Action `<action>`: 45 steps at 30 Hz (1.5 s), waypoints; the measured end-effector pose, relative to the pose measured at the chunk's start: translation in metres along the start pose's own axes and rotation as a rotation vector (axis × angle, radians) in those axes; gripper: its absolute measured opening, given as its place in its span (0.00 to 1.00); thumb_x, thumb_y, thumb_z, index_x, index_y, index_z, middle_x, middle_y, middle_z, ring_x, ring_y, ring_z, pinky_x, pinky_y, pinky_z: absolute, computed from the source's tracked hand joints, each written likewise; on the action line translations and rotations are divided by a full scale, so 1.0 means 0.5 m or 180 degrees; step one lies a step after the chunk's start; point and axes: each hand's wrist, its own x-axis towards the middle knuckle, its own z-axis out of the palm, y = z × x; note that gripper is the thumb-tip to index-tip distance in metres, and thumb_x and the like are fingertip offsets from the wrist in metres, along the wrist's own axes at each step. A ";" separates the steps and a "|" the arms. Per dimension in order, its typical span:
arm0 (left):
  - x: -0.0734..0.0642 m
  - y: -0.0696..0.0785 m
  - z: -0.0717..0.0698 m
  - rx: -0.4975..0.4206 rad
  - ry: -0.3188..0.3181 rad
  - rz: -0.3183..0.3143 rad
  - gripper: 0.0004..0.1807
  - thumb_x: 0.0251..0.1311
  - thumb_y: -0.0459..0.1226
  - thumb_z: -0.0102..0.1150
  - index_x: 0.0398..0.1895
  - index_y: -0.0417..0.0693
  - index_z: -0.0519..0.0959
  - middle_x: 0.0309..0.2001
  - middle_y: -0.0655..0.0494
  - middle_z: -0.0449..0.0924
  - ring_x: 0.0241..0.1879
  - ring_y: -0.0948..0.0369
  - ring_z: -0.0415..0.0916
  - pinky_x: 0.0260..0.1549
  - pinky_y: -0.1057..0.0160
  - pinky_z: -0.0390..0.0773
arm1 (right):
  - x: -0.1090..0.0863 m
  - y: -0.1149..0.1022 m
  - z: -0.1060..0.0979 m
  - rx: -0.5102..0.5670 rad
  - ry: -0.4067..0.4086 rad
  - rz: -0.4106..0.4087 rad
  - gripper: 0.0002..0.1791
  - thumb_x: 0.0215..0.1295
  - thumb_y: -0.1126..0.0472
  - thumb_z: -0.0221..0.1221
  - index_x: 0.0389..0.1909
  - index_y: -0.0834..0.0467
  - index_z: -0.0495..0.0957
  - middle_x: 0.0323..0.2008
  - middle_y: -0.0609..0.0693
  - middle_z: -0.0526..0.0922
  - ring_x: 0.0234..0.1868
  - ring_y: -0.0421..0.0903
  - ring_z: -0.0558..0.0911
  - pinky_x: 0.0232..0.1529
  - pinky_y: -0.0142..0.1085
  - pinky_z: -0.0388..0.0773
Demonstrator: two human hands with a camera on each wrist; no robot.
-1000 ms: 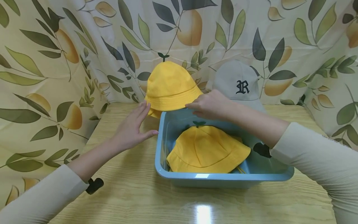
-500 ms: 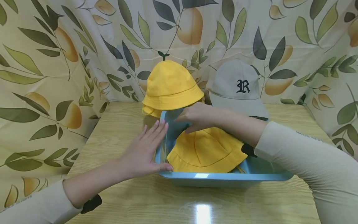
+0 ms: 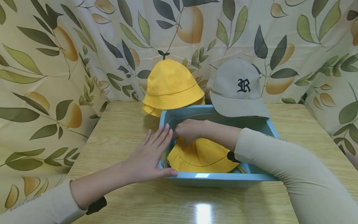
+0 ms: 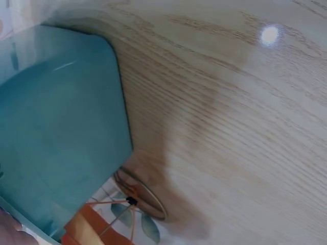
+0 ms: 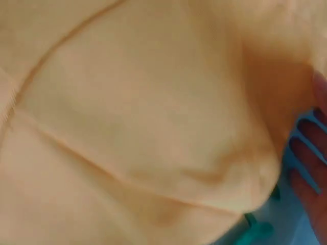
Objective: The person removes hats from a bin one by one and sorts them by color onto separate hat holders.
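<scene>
A yellow bucket hat lies inside a light blue plastic basin. Over the back left of its crown reaches my right hand, thumb against the fabric. In the right wrist view, the fingers extend separately beside the crown, with the basin's blue between them; a green sprout shows below the fabric. My left hand rests at the basin's left wall, fingers straight along it and thumb at the front rim. The left wrist view mostly shows the basin's outer wall.
Behind the basin's left back corner sits another yellow bucket hat with a green sprout on top. A grey cap with a black letter R stands at the back right. Beneath is a wood-grain table; leaf-patterned cloth hangs around it.
My right hand has moved from the rear yellow hat's brim down into the basin, to the hat there. My left hand has come right and down from that rear hat to the basin's left wall.
</scene>
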 end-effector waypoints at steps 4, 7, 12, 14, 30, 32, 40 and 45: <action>0.000 0.001 0.001 0.0016 0.0002 -0.0002 0.60 0.50 0.76 0.16 0.74 0.38 0.41 0.75 0.48 0.27 0.74 0.49 0.32 0.68 0.39 0.41 | 0.010 -0.004 0.014 0.0007 -0.0186 0.0053 0.23 0.53 0.53 0.70 0.50 0.53 0.80 0.42 0.46 0.84 0.42 0.45 0.81 0.47 0.39 0.79; 0.000 0.002 0.002 0.0026 0.0005 -0.0004 0.60 0.50 0.76 0.16 0.74 0.39 0.41 0.75 0.48 0.27 0.74 0.49 0.32 0.68 0.39 0.41 | 0.009 -0.008 0.016 0.0028 -0.0273 0.0015 0.19 0.53 0.53 0.69 0.46 0.52 0.81 0.39 0.44 0.84 0.37 0.42 0.80 0.44 0.37 0.79; 0.000 0.001 0.003 0.0038 -0.0003 -0.0027 0.59 0.50 0.76 0.16 0.74 0.41 0.40 0.75 0.48 0.27 0.75 0.50 0.32 0.68 0.40 0.40 | -0.012 -0.011 0.010 0.0054 -0.0120 -0.0200 0.05 0.58 0.65 0.62 0.33 0.53 0.82 0.24 0.42 0.78 0.25 0.40 0.73 0.29 0.31 0.72; 0.000 0.001 0.004 0.0037 0.0000 -0.0030 0.59 0.50 0.77 0.16 0.74 0.41 0.39 0.75 0.48 0.26 0.75 0.50 0.31 0.68 0.41 0.40 | -0.025 -0.011 0.008 0.0043 -0.0022 -0.0324 0.07 0.58 0.69 0.59 0.29 0.53 0.82 0.20 0.41 0.74 0.22 0.39 0.69 0.26 0.29 0.67; 0.001 0.001 0.006 -0.0008 -0.0019 -0.0059 0.62 0.50 0.77 0.15 0.73 0.36 0.41 0.75 0.47 0.26 0.74 0.53 0.26 0.69 0.42 0.39 | -0.158 -0.006 -0.021 0.0257 0.0870 -0.0603 0.10 0.55 0.72 0.62 0.23 0.53 0.79 0.21 0.39 0.73 0.27 0.39 0.70 0.34 0.33 0.69; 0.003 0.000 0.005 0.0027 -0.0004 -0.0051 0.62 0.50 0.77 0.14 0.73 0.36 0.41 0.75 0.47 0.26 0.74 0.53 0.26 0.69 0.43 0.38 | -0.176 -0.001 -0.026 0.0353 0.1011 -0.0557 0.09 0.55 0.70 0.64 0.26 0.52 0.80 0.25 0.39 0.77 0.30 0.39 0.73 0.37 0.36 0.72; 0.012 0.003 -0.014 0.0262 -0.0124 0.0037 0.62 0.50 0.77 0.13 0.73 0.35 0.44 0.75 0.43 0.35 0.74 0.50 0.34 0.69 0.42 0.38 | -0.229 0.025 -0.066 0.0855 0.1615 -0.0850 0.09 0.56 0.73 0.63 0.32 0.56 0.81 0.33 0.44 0.83 0.34 0.41 0.77 0.39 0.37 0.77; 0.039 0.004 -0.043 0.0346 -0.0181 0.0179 0.54 0.60 0.70 0.33 0.73 0.35 0.45 0.74 0.42 0.44 0.74 0.50 0.40 0.69 0.41 0.40 | -0.247 0.030 -0.096 0.1184 0.1982 -0.0949 0.12 0.55 0.77 0.61 0.33 0.57 0.80 0.32 0.43 0.81 0.33 0.37 0.75 0.36 0.31 0.77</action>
